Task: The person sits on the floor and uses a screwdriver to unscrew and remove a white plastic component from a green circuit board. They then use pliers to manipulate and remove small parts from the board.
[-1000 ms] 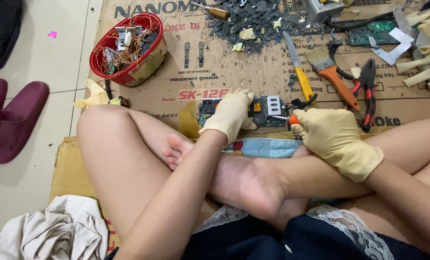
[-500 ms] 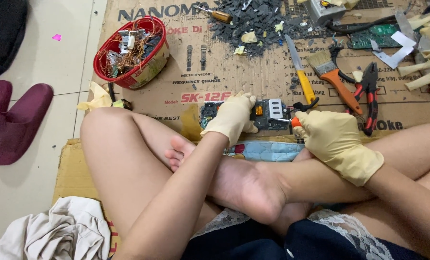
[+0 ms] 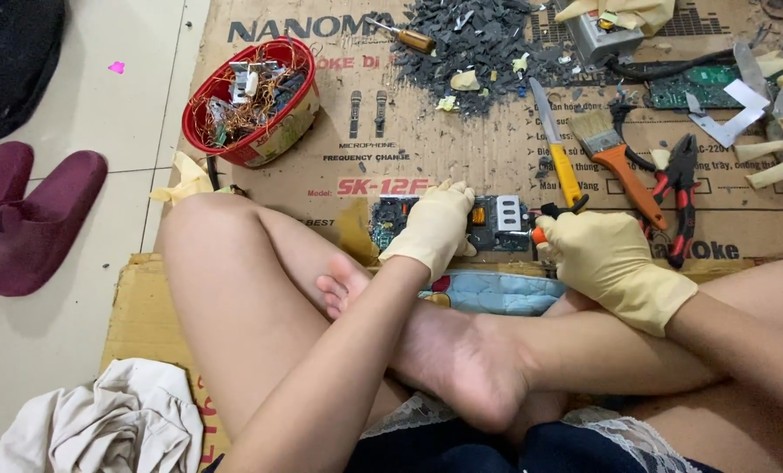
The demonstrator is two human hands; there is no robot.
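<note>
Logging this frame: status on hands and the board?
Left hand gloved, pressing down on circuit board. Right hand gloved, gripping orange-handled tool at board's edge. Yellow-handled knife and paintbrush lie just beyond.

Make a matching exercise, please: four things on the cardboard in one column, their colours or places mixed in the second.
1. basket
2. paintbrush
3. circuit board
4. knife

a. yellow handle
b. under the left hand
c. red, full of wires
d. orange handle

Pairs: 1-c, 2-d, 3-b, 4-a
</note>
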